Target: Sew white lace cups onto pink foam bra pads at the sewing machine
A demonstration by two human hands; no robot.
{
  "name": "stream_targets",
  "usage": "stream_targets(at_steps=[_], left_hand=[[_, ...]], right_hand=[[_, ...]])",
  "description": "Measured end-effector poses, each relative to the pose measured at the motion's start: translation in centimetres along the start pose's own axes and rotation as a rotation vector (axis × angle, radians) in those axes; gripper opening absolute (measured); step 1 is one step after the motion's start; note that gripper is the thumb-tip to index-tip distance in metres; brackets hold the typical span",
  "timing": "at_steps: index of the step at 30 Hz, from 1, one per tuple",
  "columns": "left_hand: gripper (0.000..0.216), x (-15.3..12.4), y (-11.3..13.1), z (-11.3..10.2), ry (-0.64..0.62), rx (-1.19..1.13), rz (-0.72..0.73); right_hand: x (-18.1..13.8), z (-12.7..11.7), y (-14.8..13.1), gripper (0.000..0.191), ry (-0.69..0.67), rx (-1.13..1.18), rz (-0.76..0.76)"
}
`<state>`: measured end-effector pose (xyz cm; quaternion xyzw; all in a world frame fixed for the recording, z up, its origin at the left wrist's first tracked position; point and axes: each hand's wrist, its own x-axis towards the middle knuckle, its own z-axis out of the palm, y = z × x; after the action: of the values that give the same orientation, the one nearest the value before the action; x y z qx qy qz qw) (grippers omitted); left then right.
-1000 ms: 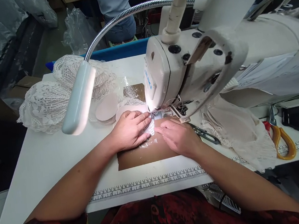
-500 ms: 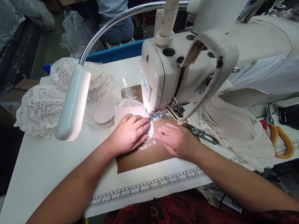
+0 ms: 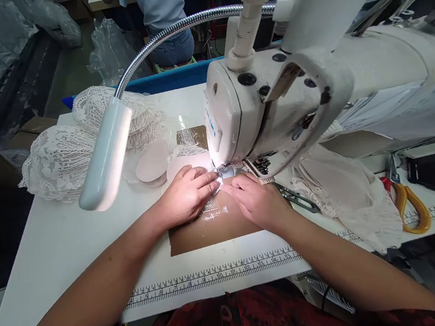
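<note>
My left hand (image 3: 191,192) lies flat, fingers stretched out, over a white lace piece (image 3: 217,186) at the sewing machine's needle area (image 3: 220,171). From the right, my right hand (image 3: 255,198) pinches the near edge of the same lace piece between thumb and forefinger, close to the presser foot. Much of the lace is hidden under my fingers. A pale fabric cup (image 3: 186,162) with a lace edge lies just behind my left hand. Beneath both hands is a brown plate (image 3: 212,231) with clear tape on it.
Lace cups are stacked (image 3: 60,161) at the left, under a lamp (image 3: 106,156). More lace pieces (image 3: 352,185), a thread snipper (image 3: 298,198) and orange-handled scissors (image 3: 412,210) lie at the right. A ruler strip (image 3: 217,277) lines the front edge. Another person (image 3: 163,13) sits beyond.
The lace's near end has moved forward toward the needle. My right hand has gone slightly forward with it, while my left hand stays nearly in place.
</note>
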<state>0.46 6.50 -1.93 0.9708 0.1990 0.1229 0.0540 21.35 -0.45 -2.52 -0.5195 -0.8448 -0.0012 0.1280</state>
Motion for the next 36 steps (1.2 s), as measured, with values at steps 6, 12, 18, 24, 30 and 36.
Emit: stream_targets(at_steps=[6, 12, 18, 24, 30, 36], left_hand=[[0.033, 0.2, -0.1, 0.0, 0.021, 0.018, -0.043], [0.036, 0.2, -0.2, -0.1, -0.001, 0.058, -0.080], [0.040, 0.2, -0.1, -0.1, -0.038, 0.128, -0.128], [0.053, -0.1, 1.5, -2.5, -0.172, 0.176, -0.253], [0.041, -0.4, 3.1, -4.2, -0.233, 0.056, -0.268], [0.039, 0.2, 3.3, -1.9, -0.137, 0.010, -0.185]], right_hand=[[0.4, 0.1, 0.0, 0.040, 0.031, -0.005, 0.064], [0.1, 0.3, 0.4, 0.041, 0.086, 0.046, 0.040], [0.0, 0.4, 0.6, 0.042, 0.046, 0.049, 0.043], [-0.1, 0.2, 0.8, 0.040, 0.063, 0.056, 0.056], [-0.4, 0.0, 1.0, 0.036, 0.012, -0.027, 0.144], [-0.6, -0.9, 0.8, 0.033, 0.040, 0.088, 0.092]])
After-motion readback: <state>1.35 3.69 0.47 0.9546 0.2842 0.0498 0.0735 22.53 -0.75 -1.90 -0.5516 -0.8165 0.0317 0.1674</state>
